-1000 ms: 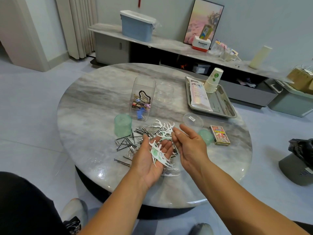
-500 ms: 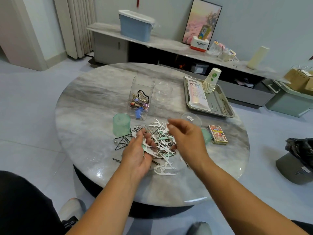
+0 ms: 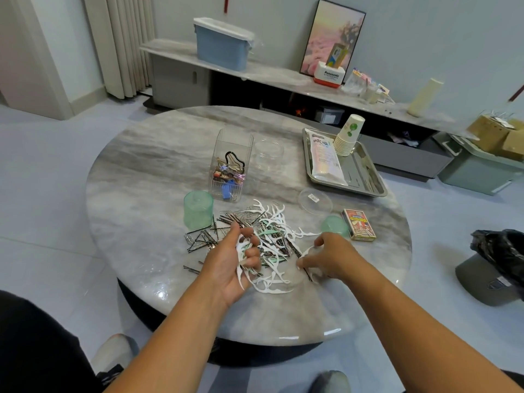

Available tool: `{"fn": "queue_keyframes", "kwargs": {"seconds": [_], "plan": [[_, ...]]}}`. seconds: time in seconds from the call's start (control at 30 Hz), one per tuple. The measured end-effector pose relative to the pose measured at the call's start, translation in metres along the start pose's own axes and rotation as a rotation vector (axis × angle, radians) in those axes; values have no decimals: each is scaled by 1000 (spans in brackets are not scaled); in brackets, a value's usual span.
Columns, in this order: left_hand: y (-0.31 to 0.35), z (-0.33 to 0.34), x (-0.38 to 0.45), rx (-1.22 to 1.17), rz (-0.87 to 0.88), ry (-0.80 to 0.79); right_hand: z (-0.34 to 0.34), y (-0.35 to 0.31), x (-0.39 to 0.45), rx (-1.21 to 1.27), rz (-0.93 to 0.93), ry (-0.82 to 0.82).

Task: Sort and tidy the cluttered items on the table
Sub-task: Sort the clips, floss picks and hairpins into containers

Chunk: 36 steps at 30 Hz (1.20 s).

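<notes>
A tangled heap of white and mint floss picks lies mixed with black hairpins near the front of the round marble table. My left hand is curled round a small bunch of white floss picks, palm turned up. My right hand reaches down at the heap's right edge, fingertips pinching a white floss pick on the table. A clear square box holding coloured clips stands behind the heap, with an empty clear round jar beside it.
A green cup stands upside down left of the heap. A clear lid, a green lid and a small card box lie to the right. A metal tray holds a packet and stacked paper cups.
My right hand has moved from above the heap down to its right front edge. My left hand has turned and closed further round its bunch of floss picks.
</notes>
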<state>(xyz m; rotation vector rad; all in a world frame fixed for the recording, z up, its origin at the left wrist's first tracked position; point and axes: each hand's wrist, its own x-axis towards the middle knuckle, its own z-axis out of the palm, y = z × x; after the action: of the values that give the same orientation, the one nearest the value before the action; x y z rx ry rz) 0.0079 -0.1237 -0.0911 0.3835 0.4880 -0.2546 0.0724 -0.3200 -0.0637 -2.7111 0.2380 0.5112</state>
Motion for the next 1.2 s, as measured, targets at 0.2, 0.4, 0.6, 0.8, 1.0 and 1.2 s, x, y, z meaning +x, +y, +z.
{"fn": "queue_keyframes", "kwargs": {"seconds": [0.2,0.4,0.6,0.8,1.0,1.2], "plan": [[-9,-4,1,21,-55,16,9,2,11,232,5,5],[-10,-6,0,60,-96,5,6,8,19,432,24,-54],[-13,-2,-2,80,-118,39,-40,19,20,542,-3,-343],[-18,-1,-2,120,-127,33,-37,28,19,234,-125,-263],[-13,-2,0,23,-54,46,-19,8,14,-92,4,-104],[-13,-1,0,-61,12,61,0,-5,11,-340,-16,-80]]}}
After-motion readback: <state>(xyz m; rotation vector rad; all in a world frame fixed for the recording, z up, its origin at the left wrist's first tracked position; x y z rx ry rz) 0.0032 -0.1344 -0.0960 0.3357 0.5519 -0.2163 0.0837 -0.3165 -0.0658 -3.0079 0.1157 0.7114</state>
